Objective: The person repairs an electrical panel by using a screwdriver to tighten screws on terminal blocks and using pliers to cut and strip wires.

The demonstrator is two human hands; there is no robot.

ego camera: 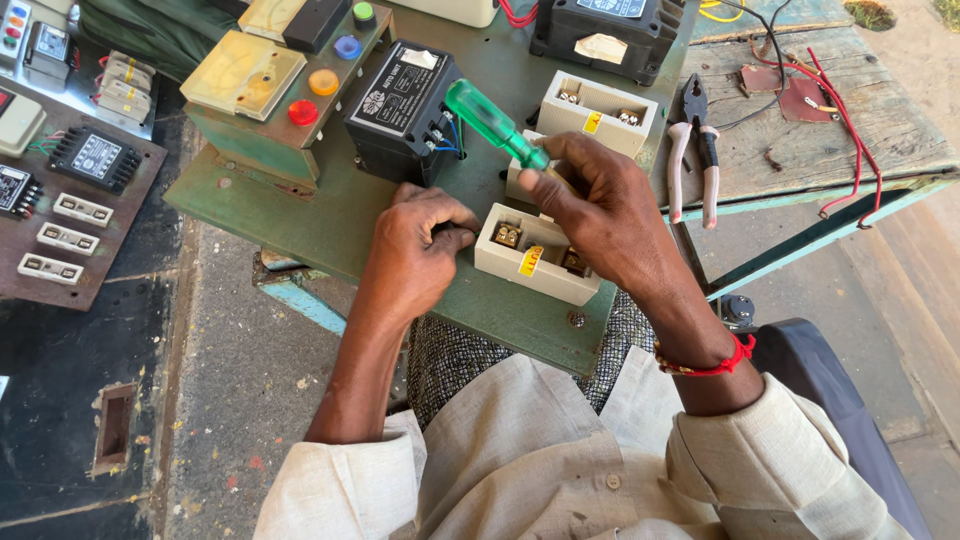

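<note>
On the green counter [330,215], reading left to right, we log a dark board of small relays and white terminal blocks [70,215] at far left, then a green box with coloured push-buttons [290,95], then a black boxed unit [405,105] with blue wires.

Our left hand [420,245] rests curled into a loose fist, knuckles bent, against the left end of a cream fuse holder [535,260]; what it pinches, if anything, we cannot tell. Our right hand [600,210] is wrapped around a green-handled screwdriver [495,125], fingers pinching the lower handle, shaft hidden and pointing down into the holder.

We judge the holder light, rigid and brittle like ceramic or hard plastic, prone to sliding on the painted metal; best steadied by its long outer walls, clear of the brass contacts. The smooth handle looks slippery.

Further right lie a second cream holder [595,115], pink-handled pliers [693,150] and red wires [845,120].
</note>
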